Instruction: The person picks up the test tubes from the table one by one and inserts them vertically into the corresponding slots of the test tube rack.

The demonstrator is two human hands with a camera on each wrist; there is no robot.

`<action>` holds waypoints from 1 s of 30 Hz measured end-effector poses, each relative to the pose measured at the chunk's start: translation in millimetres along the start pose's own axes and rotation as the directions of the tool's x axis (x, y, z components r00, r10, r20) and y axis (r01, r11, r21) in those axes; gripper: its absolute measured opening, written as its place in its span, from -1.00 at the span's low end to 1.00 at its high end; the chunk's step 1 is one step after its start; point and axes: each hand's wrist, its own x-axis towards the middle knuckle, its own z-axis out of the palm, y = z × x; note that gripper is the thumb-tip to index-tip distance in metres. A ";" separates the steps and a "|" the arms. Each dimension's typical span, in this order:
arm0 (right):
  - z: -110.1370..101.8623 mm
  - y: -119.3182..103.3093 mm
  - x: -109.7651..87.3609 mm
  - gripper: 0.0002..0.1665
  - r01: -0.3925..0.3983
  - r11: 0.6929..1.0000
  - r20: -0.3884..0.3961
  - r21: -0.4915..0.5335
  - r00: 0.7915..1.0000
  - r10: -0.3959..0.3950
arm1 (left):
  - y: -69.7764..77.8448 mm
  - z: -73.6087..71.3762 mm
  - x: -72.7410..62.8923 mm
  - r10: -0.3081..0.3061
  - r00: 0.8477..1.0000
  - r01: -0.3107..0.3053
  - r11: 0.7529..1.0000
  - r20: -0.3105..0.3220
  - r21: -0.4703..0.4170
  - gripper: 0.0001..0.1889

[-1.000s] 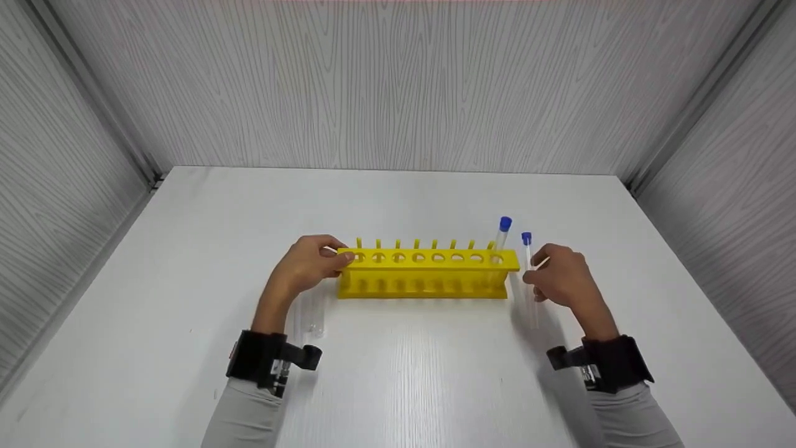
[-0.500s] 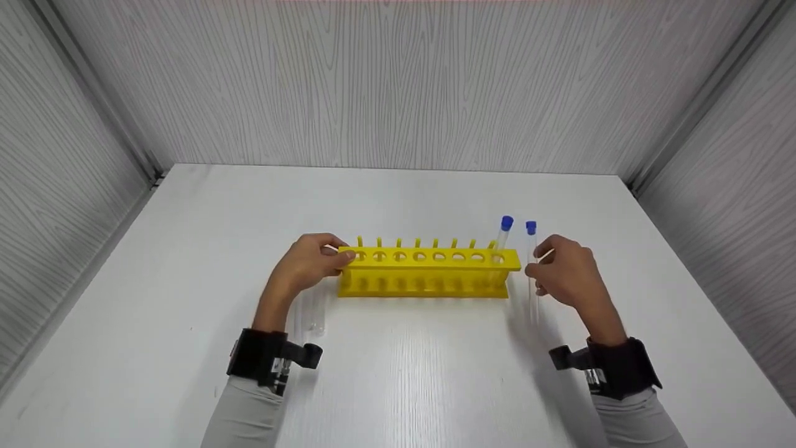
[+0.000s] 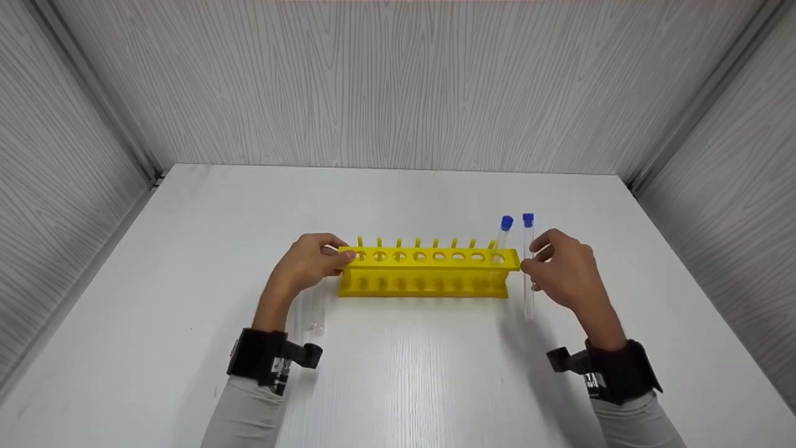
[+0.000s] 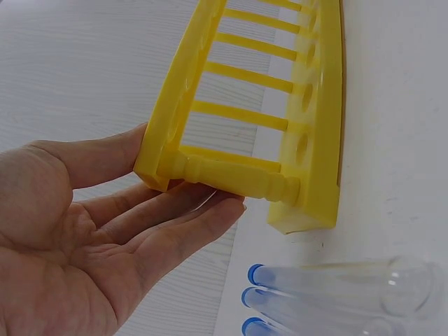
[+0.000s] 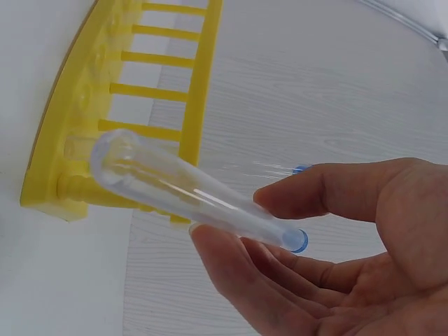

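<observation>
Here, the right hand [image 3: 563, 269] pinches a clear plastic-looking test tube with a blue cap [image 5: 185, 190]

The held tube stands nearly upright, cap uppermost, just beside the right end of a long yellow plastic test-tube rack [image 3: 429, 258] and outside its holes. The left hand [image 3: 309, 264] grips the rack's left end between thumb and fingers. A second clear, blue-capped tube [image 3: 504, 230] leans in the rightmost hole. Near the left hand, at least three more clear, blue-capped tubes [image 4: 329, 287] lie side by side on the white table [image 3: 404, 373].
</observation>
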 end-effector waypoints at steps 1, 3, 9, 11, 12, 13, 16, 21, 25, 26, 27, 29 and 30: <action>0.0 -0.6 -0.4 -0.55 0.000 1.000 0.000 -0.004 1.000 0.000 | 0.0 0.1 0.1 0.000 1.000 0.000 1.000 0.000 0.001 -0.59; 0.1 -1.2 -0.9 -0.57 0.004 1.000 0.004 -0.008 1.000 -0.004 | -0.2 0.1 0.4 0.000 1.000 0.000 1.000 -0.002 0.007 -0.58; -0.6 -4.8 -4.5 -0.59 0.028 1.000 0.013 -0.006 1.000 -0.028 | -1.0 0.0 0.3 -0.003 1.000 0.003 1.000 -0.004 0.024 -0.58; -1.5 -6.7 -6.4 -0.60 0.037 0.999 0.013 -0.005 0.999 -0.037 | -1.2 -0.1 0.2 -0.003 1.000 0.003 1.000 -0.003 0.020 -0.58; -1.9 -7.6 -7.3 -0.60 0.042 0.999 0.013 -0.003 0.999 -0.042 | -1.2 -0.2 0.1 -0.002 1.000 0.002 1.000 -0.001 0.013 -0.59; -2.3 -8.5 -8.3 -0.60 0.049 0.999 0.013 0.000 0.999 -0.049 | -1.2 -0.4 -0.1 -0.002 1.000 0.002 1.000 0.000 0.008 -0.59; -3.5 -10.5 -11.2 -0.62 0.073 0.997 0.013 0.019 0.997 -0.073 | -1.0 -0.9 -0.7 0.007 1.000 -0.007 1.000 0.004 0.000 -0.59; -4.0 -11.3 -14.2 -0.68 0.120 0.991 0.003 0.053 0.993 -0.120 | -0.9 -1.3 -1.6 0.019 1.000 -0.018 1.000 0.007 -0.015 -0.60; -3.7 -12.5 -14.5 -0.67 0.120 0.991 0.011 0.058 0.993 -0.121 | -0.8 -1.1 -0.9 0.008 1.000 -0.008 1.000 0.010 -0.016 -0.60; -3.6 -12.8 -14.4 -0.67 0.119 0.991 0.013 0.061 0.993 -0.120 | -0.7 -1.0 -0.6 0.003 1.000 -0.003 1.000 0.010 -0.015 -0.60; -3.4 -13.4 -14.5 -0.67 0.117 0.991 0.015 0.065 0.993 -0.119 | -0.6 -0.9 -0.4 -0.001 1.000 0.001 1.000 0.010 -0.013 -0.59; -3.1 -13.8 -14.2 -0.67 0.119 0.990 0.014 0.074 0.993 -0.121 | -0.3 -0.9 -0.1 -0.007 1.000 0.007 1.000 0.009 -0.013 -0.59; -2.9 -14.0 -14.1 -0.68 0.122 0.990 0.011 0.078 0.992 -0.123 | -0.1 -0.8 -0.1 -0.009 1.000 0.009 1.000 0.009 -0.015 -0.59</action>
